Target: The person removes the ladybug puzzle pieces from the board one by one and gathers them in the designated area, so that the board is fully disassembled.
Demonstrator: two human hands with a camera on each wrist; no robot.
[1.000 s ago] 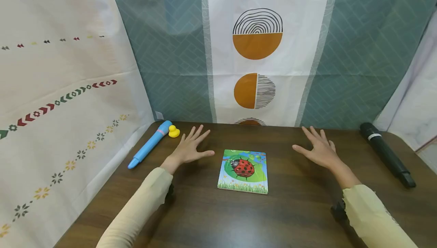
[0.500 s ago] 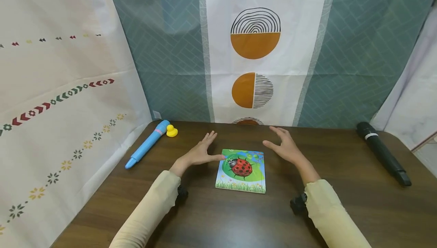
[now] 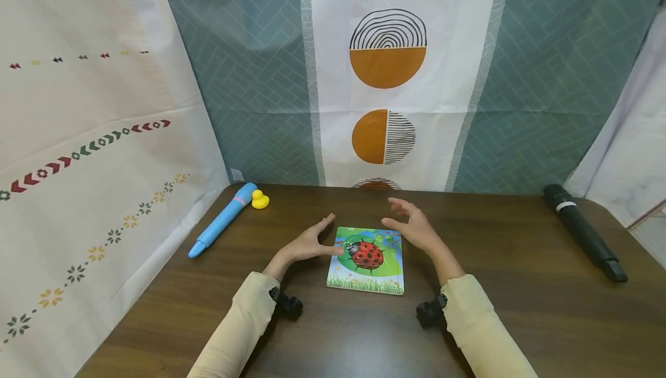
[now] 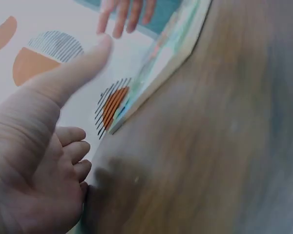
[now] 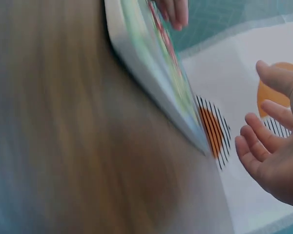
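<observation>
A square ladybird puzzle board [image 3: 366, 259] lies flat in the middle of the dark wooden table [image 3: 333, 332]. My left hand [image 3: 312, 240] hovers at its left edge, fingers straight, thumb tip at or just above the board's edge. My right hand [image 3: 411, 225] is over the board's far right corner, fingers loosely spread and holding nothing. In the left wrist view, my left hand [image 4: 34, 161] is beside the board's edge [image 4: 171, 58]. The blurred right wrist view shows the board [image 5: 156, 73] and my right hand [image 5: 273, 151] open beside it.
A blue pen-shaped toy [image 3: 221, 221] and a small yellow duck [image 3: 259, 199] lie at the table's back left. A long black cylinder [image 3: 583, 232] lies at the right. Patterned curtains close in the back and left sides.
Both hands have moved inward from the table's sides to the puzzle board, the right one much further. The board has not moved.
</observation>
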